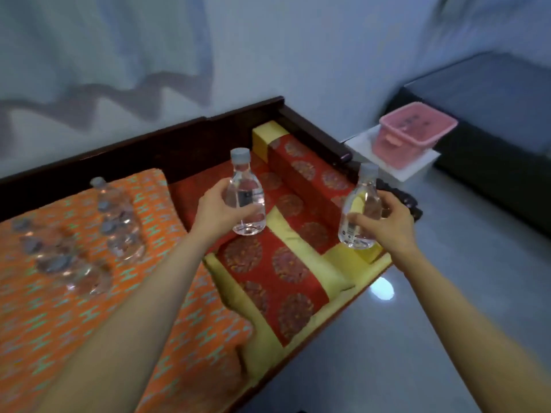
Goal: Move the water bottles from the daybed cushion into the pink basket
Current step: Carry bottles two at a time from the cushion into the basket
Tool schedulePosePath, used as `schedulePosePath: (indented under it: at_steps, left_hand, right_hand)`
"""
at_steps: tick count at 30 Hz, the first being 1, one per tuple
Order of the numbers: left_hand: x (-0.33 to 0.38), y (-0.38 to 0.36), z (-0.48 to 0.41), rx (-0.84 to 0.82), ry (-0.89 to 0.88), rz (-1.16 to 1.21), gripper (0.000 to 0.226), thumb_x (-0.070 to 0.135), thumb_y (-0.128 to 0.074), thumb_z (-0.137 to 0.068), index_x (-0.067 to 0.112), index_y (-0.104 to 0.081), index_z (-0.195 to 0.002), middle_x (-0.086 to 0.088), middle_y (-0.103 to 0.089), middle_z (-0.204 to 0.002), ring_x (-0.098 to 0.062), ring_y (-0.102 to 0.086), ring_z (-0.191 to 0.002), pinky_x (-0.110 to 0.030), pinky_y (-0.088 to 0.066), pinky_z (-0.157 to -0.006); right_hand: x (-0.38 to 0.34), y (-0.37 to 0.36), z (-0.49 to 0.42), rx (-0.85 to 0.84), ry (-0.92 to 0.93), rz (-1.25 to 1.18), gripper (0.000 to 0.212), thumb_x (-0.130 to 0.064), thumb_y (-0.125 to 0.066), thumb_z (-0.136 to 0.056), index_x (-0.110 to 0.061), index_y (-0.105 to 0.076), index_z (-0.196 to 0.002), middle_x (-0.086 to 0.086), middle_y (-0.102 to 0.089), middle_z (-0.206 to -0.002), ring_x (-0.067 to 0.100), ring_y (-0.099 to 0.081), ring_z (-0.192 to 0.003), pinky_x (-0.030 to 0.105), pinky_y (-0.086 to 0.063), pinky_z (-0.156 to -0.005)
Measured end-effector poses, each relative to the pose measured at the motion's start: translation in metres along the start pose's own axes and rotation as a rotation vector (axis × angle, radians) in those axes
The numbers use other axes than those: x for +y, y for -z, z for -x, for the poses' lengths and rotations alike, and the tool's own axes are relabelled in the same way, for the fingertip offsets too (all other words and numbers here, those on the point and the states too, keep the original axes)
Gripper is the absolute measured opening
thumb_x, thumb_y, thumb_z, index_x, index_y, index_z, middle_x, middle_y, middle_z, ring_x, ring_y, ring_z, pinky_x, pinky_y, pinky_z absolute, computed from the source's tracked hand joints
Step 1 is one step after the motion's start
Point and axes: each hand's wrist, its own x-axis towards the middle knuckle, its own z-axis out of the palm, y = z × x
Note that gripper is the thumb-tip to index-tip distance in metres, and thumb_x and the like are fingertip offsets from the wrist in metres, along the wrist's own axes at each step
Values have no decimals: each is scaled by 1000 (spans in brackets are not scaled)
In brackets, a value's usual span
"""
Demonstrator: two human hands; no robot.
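Note:
My left hand [219, 211] grips a clear water bottle [246, 186] upright, above the red and yellow cushion [286, 263]. A second clear water bottle [360, 210] is held upright in my right hand [387, 219], over the daybed's right end. Several more bottles [119, 222] lie on the orange patterned cushion [74, 308] at the left. The pink basket [414, 135] stands to the far right on a white box [396, 162], apart from both hands.
The daybed has a dark wooden frame [179, 138] along its back and right end. A dark low cabinet [492, 114] stands behind the basket. Grey tiled floor [417, 323] lies to the right of the daybed. A curtain hangs at the back left.

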Motion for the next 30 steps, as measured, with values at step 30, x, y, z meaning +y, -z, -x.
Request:
schedulePosePath:
  at_steps: [30]
  left_hand:
    - [213, -431, -204, -378, -110, -22, 55, 25, -88, -62, 18, -57, -107, 0, -66, -100, -16, -63, -92, -36, -53, -82]
  right_hand:
    - [153, 347, -253, 277, -165, 24, 59, -29, -85, -63, -27, -54, -114, -5, -58, -104, 16, -54, -97, 28, -43, -75]
